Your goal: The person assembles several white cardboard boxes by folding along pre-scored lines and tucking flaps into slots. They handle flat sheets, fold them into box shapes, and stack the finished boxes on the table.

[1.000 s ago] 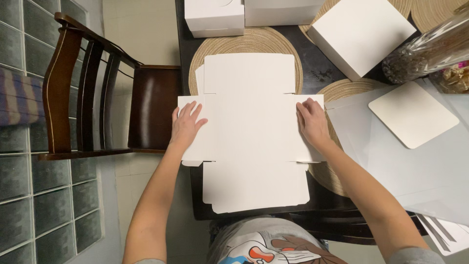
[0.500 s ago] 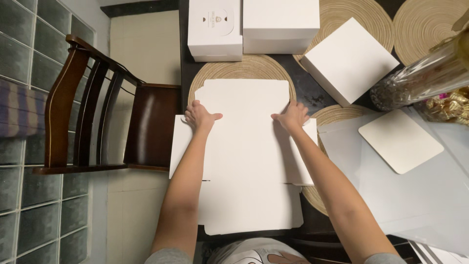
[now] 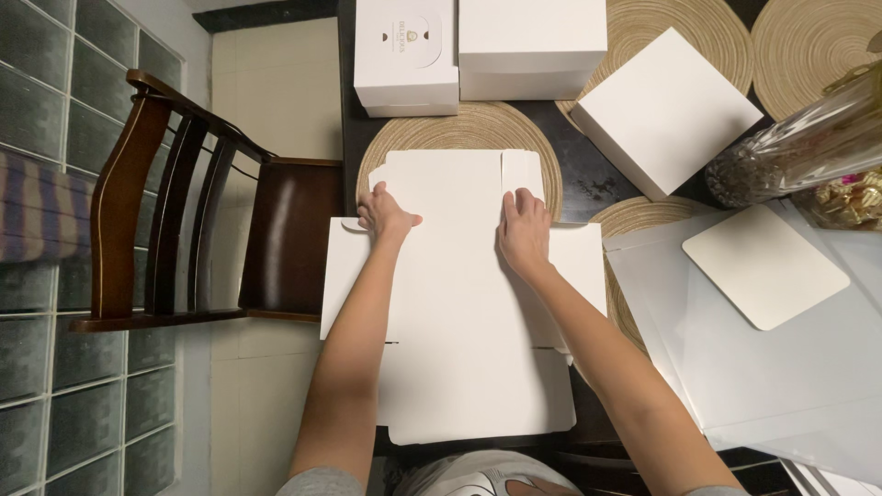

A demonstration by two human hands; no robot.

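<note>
Overhead, dark table (image 3: 588,179), wooden chair (image 3: 184,220).

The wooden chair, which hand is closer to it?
Left. The left hand presses the flat white cardboard on the side toward the wooden chair; the right hand lies farther across the sheet.
</note>
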